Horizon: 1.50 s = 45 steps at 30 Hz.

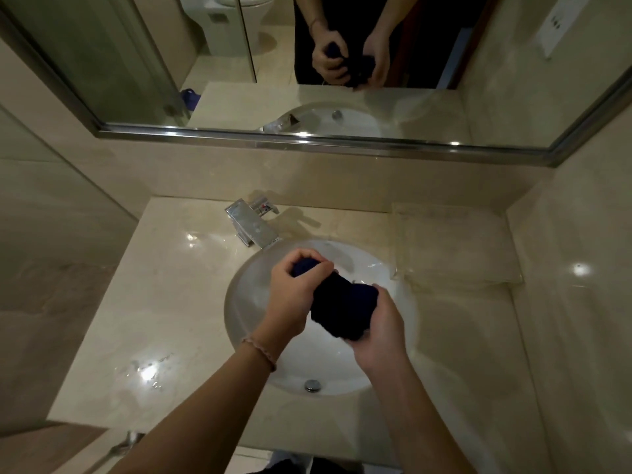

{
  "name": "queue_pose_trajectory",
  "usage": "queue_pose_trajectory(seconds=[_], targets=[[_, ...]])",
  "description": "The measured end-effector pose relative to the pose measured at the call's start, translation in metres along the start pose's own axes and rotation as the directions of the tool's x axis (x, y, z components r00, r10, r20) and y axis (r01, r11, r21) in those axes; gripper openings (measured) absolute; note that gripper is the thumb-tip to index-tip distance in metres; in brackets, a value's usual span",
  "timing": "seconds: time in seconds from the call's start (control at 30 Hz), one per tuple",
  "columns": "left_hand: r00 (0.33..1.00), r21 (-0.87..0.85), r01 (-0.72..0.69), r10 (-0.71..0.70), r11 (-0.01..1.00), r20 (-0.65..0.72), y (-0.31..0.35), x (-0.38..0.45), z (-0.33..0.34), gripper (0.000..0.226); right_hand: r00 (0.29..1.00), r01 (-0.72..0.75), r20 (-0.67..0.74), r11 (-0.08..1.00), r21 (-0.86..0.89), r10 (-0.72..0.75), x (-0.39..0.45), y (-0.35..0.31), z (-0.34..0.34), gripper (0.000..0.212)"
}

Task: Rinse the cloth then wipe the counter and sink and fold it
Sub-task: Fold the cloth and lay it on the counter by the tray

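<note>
Dark navy cloth (342, 307), thick nubby pile, bunched into a twisted roll above the round white basin (246, 323). Left hand (294, 292) grips the roll's far end, fingers curled fully round it; right hand (379, 331) grips the near end, fingers wrapped under. Basin is glossy, set into a polished beige stone worktop (136, 302). Square chrome tap (251, 225) stands behind the basin; wet patches glint left of it.

cloth (343, 309) ends buried inside left hand (294, 295) and right hand (378, 328); sink (246, 302) middle hidden behind them
</note>
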<state>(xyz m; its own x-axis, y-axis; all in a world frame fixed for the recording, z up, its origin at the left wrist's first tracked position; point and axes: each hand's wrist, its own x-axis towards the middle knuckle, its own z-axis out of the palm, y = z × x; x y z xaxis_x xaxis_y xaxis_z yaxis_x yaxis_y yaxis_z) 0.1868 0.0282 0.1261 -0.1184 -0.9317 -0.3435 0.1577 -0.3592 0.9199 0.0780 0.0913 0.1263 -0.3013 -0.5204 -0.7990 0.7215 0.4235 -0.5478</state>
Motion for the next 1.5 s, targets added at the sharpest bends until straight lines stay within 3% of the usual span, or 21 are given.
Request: queue_pose_trajectory(seconds=[0.13, 0.3, 0.4, 0.5, 0.63, 0.7, 0.77, 0.8, 0.87, 0.93, 1.03, 1.13, 1.2, 1.37, 1.5], targets=[[0.975, 0.203, -0.220, 0.208, 0.954, 0.079, -0.008, -0.007, 0.002, 0.013, 0.994, -0.079, 0.066, 0.991, -0.107, 0.087, -0.001, 0.013, 0.004, 0.026], [0.931, 0.364, -0.364, 0.330, 0.857, 0.155, -0.020, -0.007, -0.001, 0.015, 0.899, -0.349, 0.277, 0.937, -0.016, 0.340, 0.001, 0.010, 0.006, 0.047], [0.911, 0.368, -0.411, 0.366, 0.834, 0.188, -0.026, -0.004, -0.006, 0.014, 0.863, -0.438, 0.329, 0.893, 0.107, 0.384, 0.005, 0.008, 0.010, 0.064], [0.917, 0.325, -0.396, 0.354, 0.859, 0.183, -0.027, -0.007, -0.005, 0.026, 0.906, -0.399, 0.233, 0.896, 0.193, 0.354, 0.014, 0.001, 0.017, 0.076], [0.963, 0.160, -0.268, 0.269, 0.950, 0.017, -0.022, -0.009, 0.000, 0.035, 0.934, -0.344, 0.204, 0.897, 0.277, 0.295, 0.021, -0.005, 0.026, 0.082], [0.983, 0.064, -0.166, 0.170, 0.984, -0.075, -0.016, -0.005, 0.007, 0.027, 0.976, -0.210, 0.112, 0.929, 0.305, 0.184, 0.018, -0.003, 0.036, 0.061], [0.981, -0.088, -0.024, 0.006, 0.996, -0.195, -0.007, 0.001, 0.017, 0.026, 0.994, 0.041, -0.104, 0.979, 0.199, -0.020, 0.013, -0.001, 0.045, 0.025], [0.963, -0.166, 0.049, -0.091, 0.985, -0.253, -0.004, 0.005, 0.021, 0.026, 0.971, 0.173, -0.182, 0.980, 0.103, -0.152, 0.011, 0.000, 0.050, 0.013], [0.922, -0.280, 0.168, -0.251, 0.945, -0.294, 0.001, 0.010, 0.026, 0.024, 0.871, 0.415, -0.228, 0.901, -0.128, -0.434, 0.011, 0.002, 0.053, 0.017], [0.900, -0.356, 0.241, -0.345, 0.903, -0.267, 0.003, 0.011, 0.031, 0.022, 0.714, 0.599, -0.168, 0.717, -0.357, -0.680, 0.012, 0.000, 0.050, 0.024], [0.890, -0.398, 0.266, -0.382, 0.878, -0.248, 0.005, 0.009, 0.036, 0.027, 0.473, 0.738, 0.024, 0.381, -0.558, -0.881, 0.014, -0.006, 0.045, 0.029], [0.905, -0.277, 0.258, -0.332, 0.926, -0.266, 0.005, 0.008, 0.037, 0.037, 0.290, 0.768, 0.239, 0.077, -0.636, -0.927, 0.018, -0.011, 0.037, 0.025], [0.932, -0.159, 0.236, -0.270, 0.959, -0.240, 0.008, 0.008, 0.037, 0.041, 0.207, 0.770, 0.331, -0.055, -0.636, -0.921, 0.019, -0.017, 0.030, 0.026], [0.961, -0.036, 0.230, -0.233, 0.973, -0.147, 0.023, 0.011, 0.037, 0.040, 0.066, 0.781, 0.409, -0.208, -0.589, -0.910, 0.011, -0.034, 0.036, 0.031], [0.942, 0.014, 0.331, -0.330, 0.943, -0.057, 0.036, 0.011, 0.031, 0.031, -0.013, 0.771, 0.494, -0.323, -0.549, -0.869, 0.001, -0.040, 0.041, 0.029]])
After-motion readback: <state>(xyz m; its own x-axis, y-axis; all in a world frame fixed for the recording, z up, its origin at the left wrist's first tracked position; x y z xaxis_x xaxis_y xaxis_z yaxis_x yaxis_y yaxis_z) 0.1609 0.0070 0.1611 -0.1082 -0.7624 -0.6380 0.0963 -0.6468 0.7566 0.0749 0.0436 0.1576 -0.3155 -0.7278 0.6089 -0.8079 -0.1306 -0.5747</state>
